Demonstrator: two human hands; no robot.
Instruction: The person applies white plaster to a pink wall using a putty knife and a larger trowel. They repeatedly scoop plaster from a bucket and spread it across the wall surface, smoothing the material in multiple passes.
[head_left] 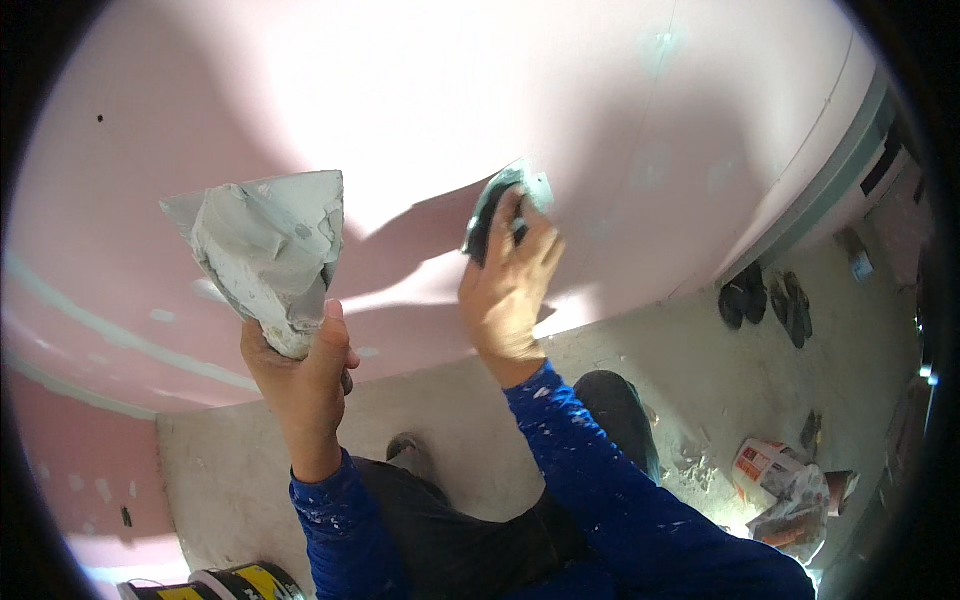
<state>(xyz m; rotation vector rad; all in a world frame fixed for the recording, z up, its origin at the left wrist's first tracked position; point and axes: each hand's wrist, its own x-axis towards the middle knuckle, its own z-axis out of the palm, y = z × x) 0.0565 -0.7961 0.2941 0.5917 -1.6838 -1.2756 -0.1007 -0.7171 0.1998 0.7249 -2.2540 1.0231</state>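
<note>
My left hand point(300, 375) is closed round the handle end of a wide drywall knife point(325, 190), held up in front of the pink wallboard point(400, 60). A thick heap of off-white joint compound point(265, 245) covers most of its blade. Farther right, my right hand point(512, 290) grips a smaller putty knife point(482, 225) with a dark part under the fingers. Its blade lies at or very near the board, beside a small patch of compound; exact contact is hard to tell. Shadows of both tools fall across the board.
Black and yellow buckets point(250, 580) stand at the lower left. Two pairs of dark footwear point(742, 297) lie by the wall's foot on the right. A white and orange bag point(770, 465) and clear plastic sit on the concrete floor point(600, 350) at the lower right.
</note>
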